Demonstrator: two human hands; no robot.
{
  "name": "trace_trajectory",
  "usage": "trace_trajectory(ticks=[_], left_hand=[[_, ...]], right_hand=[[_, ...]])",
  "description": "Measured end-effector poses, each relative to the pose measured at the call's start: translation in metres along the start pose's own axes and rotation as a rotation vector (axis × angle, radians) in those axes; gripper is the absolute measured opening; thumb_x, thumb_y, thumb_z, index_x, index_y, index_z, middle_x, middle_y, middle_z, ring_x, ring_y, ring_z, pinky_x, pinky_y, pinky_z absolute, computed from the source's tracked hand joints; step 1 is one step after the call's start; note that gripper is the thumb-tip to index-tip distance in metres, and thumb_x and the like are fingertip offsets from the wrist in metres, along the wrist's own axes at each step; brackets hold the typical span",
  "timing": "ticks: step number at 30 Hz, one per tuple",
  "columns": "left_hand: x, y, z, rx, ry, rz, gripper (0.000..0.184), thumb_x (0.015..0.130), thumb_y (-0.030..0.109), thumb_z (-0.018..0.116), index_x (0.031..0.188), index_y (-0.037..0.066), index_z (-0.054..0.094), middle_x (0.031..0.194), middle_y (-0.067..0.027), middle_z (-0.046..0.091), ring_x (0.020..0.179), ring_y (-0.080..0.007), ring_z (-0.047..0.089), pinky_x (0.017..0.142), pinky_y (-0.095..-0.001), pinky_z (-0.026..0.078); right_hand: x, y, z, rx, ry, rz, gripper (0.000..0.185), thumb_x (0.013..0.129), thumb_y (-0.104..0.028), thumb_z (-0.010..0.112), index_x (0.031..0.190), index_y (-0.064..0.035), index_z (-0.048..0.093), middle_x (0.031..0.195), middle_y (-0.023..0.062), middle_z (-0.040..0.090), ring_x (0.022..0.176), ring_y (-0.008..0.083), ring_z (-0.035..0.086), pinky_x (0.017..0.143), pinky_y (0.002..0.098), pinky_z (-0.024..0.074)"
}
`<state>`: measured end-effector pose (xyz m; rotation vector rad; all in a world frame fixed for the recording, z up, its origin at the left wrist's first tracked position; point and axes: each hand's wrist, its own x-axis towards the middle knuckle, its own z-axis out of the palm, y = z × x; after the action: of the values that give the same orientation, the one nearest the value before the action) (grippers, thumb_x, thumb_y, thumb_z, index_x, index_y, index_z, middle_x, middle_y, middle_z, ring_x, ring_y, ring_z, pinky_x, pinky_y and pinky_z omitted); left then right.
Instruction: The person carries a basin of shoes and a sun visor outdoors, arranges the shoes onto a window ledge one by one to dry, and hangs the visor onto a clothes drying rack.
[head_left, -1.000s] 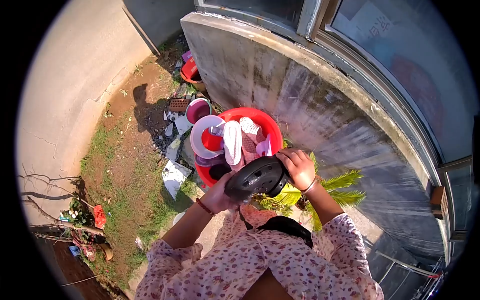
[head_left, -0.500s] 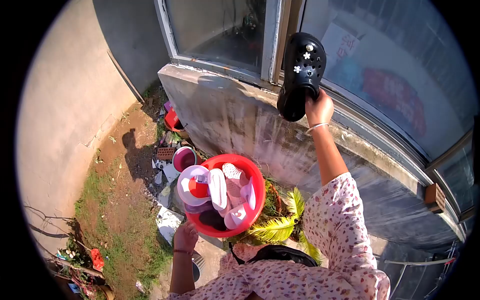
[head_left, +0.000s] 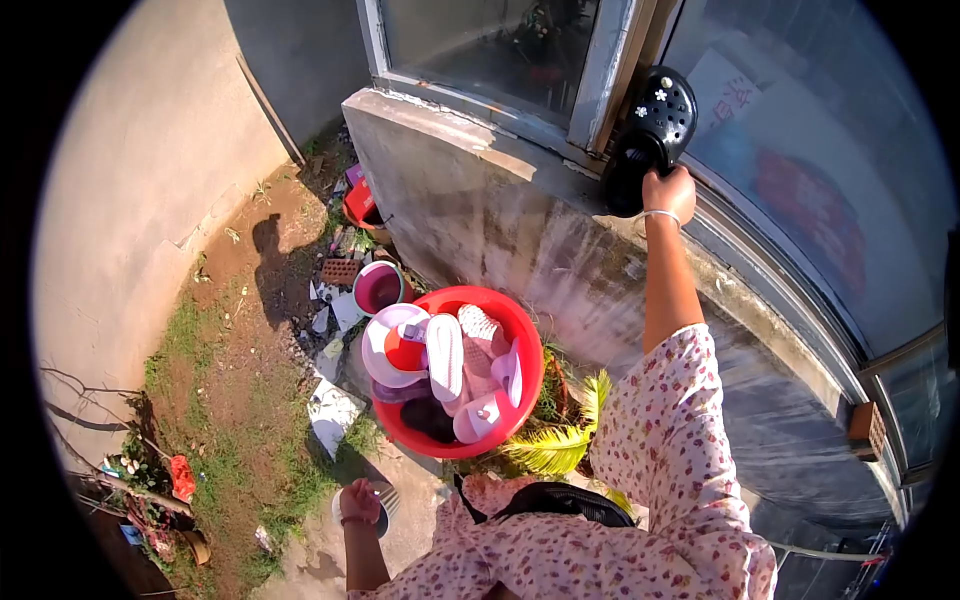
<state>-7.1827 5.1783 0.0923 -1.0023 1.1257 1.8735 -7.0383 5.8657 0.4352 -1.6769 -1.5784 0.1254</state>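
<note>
My right hand grips the heel end of a black clog with round holes and white flower charms. The clog's toe points up against the window frame, and its heel is over the concrete ledge; whether it rests there I cannot tell. Below and to the left stands a red basin filled with pink and white slippers, a dark item and a light purple container. My left hand hangs low beside the basin, holding nothing, its fingers loosely apart.
Glass windows run above the ledge along the wall. A pink-lined bucket, a perforated brick and broken tiles lie left of the basin. A fern grows by the wall; another brick sits on the ledge at right.
My right hand has moved the clog slightly right and in toward the window frame. My left hand has dropped lower, away from the basin rim. The view has shifted a little.
</note>
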Motion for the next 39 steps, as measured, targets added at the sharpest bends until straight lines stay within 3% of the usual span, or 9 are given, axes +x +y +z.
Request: trace_trajectory(ticks=[11, 15, 18, 21, 24, 27, 35, 38, 39], left_hand=[[0.012, -0.020, 0.045, 0.284, 0.036, -0.031, 0.032, 0.089, 0.023, 0.051, 0.114, 0.003, 0.051, 0.101, -0.0125, 0.063, 0.079, -0.0217, 0.062, 0.064, -0.0307, 0.051], [0.053, -0.026, 0.081, 0.721, -0.027, 0.107, 0.029, 0.087, 0.023, 0.057, 0.109, 0.004, 0.055, 0.094, -0.0099, 0.064, 0.078, -0.0181, 0.062, 0.065, -0.0305, 0.052], [0.112, -0.047, 0.096, 1.238, -0.004, 0.345, 0.021, 0.084, 0.021, 0.061, 0.096, 0.004, 0.062, 0.083, -0.0083, 0.065, 0.066, -0.0160, 0.061, 0.059, -0.0285, 0.051], [0.201, -0.077, 0.085, 0.884, -0.086, 0.089, 0.026, 0.083, 0.020, 0.064, 0.094, -0.003, 0.060, 0.081, -0.0118, 0.063, 0.067, -0.0220, 0.062, 0.057, -0.0313, 0.052], [0.195, -0.094, 0.140, 0.776, 0.267, -0.041, 0.042, 0.079, 0.031, 0.068, 0.095, -0.008, 0.060, 0.082, -0.0157, 0.064, 0.066, -0.0270, 0.064, 0.057, -0.0339, 0.052], [0.209, -0.110, 0.151, 1.365, 0.450, 0.158, 0.081, 0.063, 0.055, 0.074, 0.102, -0.015, 0.059, 0.106, -0.0313, 0.060, 0.099, -0.0430, 0.059, 0.086, -0.0434, 0.047], [0.200, -0.108, 0.196, 1.129, 0.659, -0.066, 0.075, 0.055, 0.042, 0.081, 0.103, -0.011, 0.059, 0.088, -0.0193, 0.065, 0.064, -0.0306, 0.062, 0.054, -0.0400, 0.051], [0.165, -0.087, 0.210, 1.061, 0.575, -0.041, 0.070, 0.054, 0.035, 0.083, 0.101, -0.011, 0.058, 0.088, -0.0186, 0.064, 0.068, -0.0293, 0.062, 0.060, -0.0382, 0.052], [0.160, -0.088, 0.200, 0.866, 0.349, 0.267, 0.067, 0.054, 0.025, 0.085, 0.101, -0.011, 0.054, 0.093, -0.0168, 0.062, 0.075, -0.0269, 0.062, 0.069, -0.0356, 0.051]], right_hand=[[-0.004, 0.057, 0.031, 0.206, -0.072, -0.263, 0.075, 0.065, -0.049, 0.072, 0.117, 0.0039, 0.056, 0.105, 0.0173, 0.064, 0.100, 0.0304, 0.061, 0.087, 0.0359, 0.0450], [-0.121, 0.061, -0.016, 0.588, -0.171, -0.329, 0.049, 0.082, -0.022, 0.070, 0.121, 0.0031, 0.054, 0.117, 0.0140, 0.059, 0.106, 0.0201, 0.057, 0.088, 0.0299, 0.0460], [-0.205, 0.109, -0.024, 0.613, -0.578, -0.089, 0.038, 0.086, -0.006, 0.061, 0.122, 0.0027, 0.053, 0.119, 0.0102, 0.057, 0.108, 0.0162, 0.055, 0.088, 0.0279, 0.0447], [-0.286, 0.167, -0.024, 0.493, -0.884, 0.104, 0.031, 0.083, 0.000, 0.061, 0.114, 0.0026, 0.057, 0.107, 0.0095, 0.062, 0.095, 0.0139, 0.060, 0.072, 0.0229, 0.0505], [-0.337, 0.206, -0.041, 0.380, -1.042, 0.139, 0.023, 0.084, -0.003, 0.061, 0.107, 0.0022, 0.060, 0.097, 0.0089, 0.065, 0.085, 0.0128, 0.062, 0.065, 0.0238, 0.0514], [-0.358, 0.235, -0.059, 0.310, -1.096, 0.312, 0.021, 0.085, -0.005, 0.061, 0.104, 0.0016, 0.062, 0.093, 0.0085, 0.066, 0.082, 0.0123, 0.063, 0.064, 0.0241, 0.0515], [-0.361, 0.256, -0.086, 0.248, -1.084, 0.514, 0.019, 0.087, -0.009, 0.060, 0.102, 0.0027, 0.062, 0.088, 0.0075, 0.065, 0.076, 0.0120, 0.063, 0.062, 0.0242, 0.0516], [-0.361, 0.259, -0.091, 0.284, -1.072, 0.571, 0.018, 0.088, -0.009, 0.059, 0.102, 0.0028, 0.061, 0.088, 0.0077, 0.065, 0.074, 0.0119, 0.063, 0.061, 0.0243, 0.0518], [-0.361, 0.261, -0.092, 0.305, -1.083, 0.553, 0.019, 0.088, -0.009, 0.059, 0.102, 0.0030, 0.061, 0.088, 0.0077, 0.065, 0.073, 0.0121, 0.064, 0.061, 0.0241, 0.0517]])
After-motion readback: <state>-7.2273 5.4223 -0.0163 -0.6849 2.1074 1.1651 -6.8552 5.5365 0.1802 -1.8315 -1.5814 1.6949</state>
